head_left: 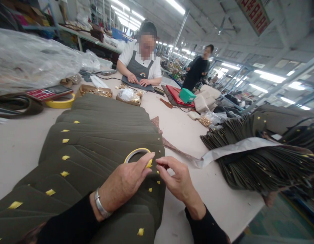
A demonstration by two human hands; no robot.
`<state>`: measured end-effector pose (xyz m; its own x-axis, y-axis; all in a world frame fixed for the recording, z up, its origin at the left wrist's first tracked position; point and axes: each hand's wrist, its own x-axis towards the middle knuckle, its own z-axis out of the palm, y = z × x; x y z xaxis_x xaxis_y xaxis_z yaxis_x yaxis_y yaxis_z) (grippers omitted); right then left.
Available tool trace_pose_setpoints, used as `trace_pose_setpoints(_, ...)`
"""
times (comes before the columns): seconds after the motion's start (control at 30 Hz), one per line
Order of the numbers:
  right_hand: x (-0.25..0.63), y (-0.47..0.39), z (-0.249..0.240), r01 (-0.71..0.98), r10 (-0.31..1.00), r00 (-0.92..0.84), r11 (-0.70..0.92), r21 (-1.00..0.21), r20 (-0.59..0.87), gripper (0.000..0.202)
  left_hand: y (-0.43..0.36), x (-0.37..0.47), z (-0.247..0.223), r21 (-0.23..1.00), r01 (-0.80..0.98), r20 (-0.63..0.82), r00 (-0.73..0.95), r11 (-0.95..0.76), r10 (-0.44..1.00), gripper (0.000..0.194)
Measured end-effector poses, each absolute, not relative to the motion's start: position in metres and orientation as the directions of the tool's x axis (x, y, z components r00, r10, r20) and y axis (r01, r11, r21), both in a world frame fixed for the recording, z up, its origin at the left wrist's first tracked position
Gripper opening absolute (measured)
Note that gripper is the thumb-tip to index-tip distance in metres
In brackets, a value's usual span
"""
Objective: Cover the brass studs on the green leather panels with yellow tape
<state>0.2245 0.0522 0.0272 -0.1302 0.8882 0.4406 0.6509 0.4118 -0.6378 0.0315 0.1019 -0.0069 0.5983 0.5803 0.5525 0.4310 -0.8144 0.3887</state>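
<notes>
My left hand (pixel 124 184), with a silver band at the wrist, is closed around the near side of a yellow tape roll (pixel 138 151). To its right, my right hand (pixel 177 176) has thumb and forefinger pinched near the roll; whatever is between them is too small to make out. Both hands are above overlapping dark olive fabric pieces (pixel 96 135), spread like a fan across the table. Small yellow tape bits (pixel 66 157) stick to these pieces in a row on the left, with others near the right edge. Two small metal studs show near that right edge.
A stack of dark pieces (pixel 268 162) with a pale strip over it lies at the right. Boxes of gold-coloured parts (pixel 96 91), another tape roll (pixel 61 101) and plastic wrap (pixel 32 61) are farther back. A person (pixel 141 64) works across the table; another person (pixel 197 67) stands behind.
</notes>
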Motion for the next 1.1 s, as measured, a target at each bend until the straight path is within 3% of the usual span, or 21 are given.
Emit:
trace_pose_setpoints(0.23, 0.215, 0.054, 0.024, 0.682, 0.798, -0.299, 0.563, -0.468, 0.523, 0.016, 0.098, 0.033, -0.007, 0.408, 0.412, 0.484, 0.659, -0.814, 0.576, 0.043)
trace_pose_setpoints(0.53, 0.212, 0.049, 0.015, 0.774, 0.758, -0.240, 0.526, -0.351, 0.607, 0.016, 0.098, 0.035, 0.002, 0.399, 0.410, 0.458, 0.686, -0.820, 0.566, 0.018)
trace_pose_setpoints(0.63, 0.206, 0.048, 0.017, 0.761, 0.819, -0.086, 0.422, -0.493, 0.567, 0.014, 0.098, 0.038, 0.003, 0.366, 0.442, 0.468, 0.673, -0.819, 0.573, 0.020)
trace_pose_setpoints(0.73, 0.201, 0.052, 0.017, 0.559, 0.931, 0.163, 0.186, -0.808, 0.326, 0.011, 0.096, 0.040, 0.005, 0.321, 0.420, 0.564, 0.635, -0.849, 0.528, 0.021)
trace_pose_setpoints(0.8, 0.205, 0.060, 0.014, 0.380, 0.950, 0.269, 0.047, -0.924, 0.158, 0.010, 0.094, 0.040, 0.005, 0.309, 0.387, 0.620, 0.611, -0.869, 0.493, 0.020)
trace_pose_setpoints(0.93, 0.229, 0.081, 0.002, 0.206, 0.941, 0.338, -0.058, -0.977, 0.015, 0.022, 0.093, 0.042, 0.004, 0.284, 0.451, 0.532, 0.660, -0.846, 0.530, 0.018)
trace_pose_setpoints(1.1, 0.251, 0.097, -0.010, 0.317, 0.970, 0.234, -0.019, -0.948, 0.059, 0.026, 0.103, 0.047, 0.003, 0.219, 0.600, 0.199, 0.745, -0.770, 0.637, 0.012)
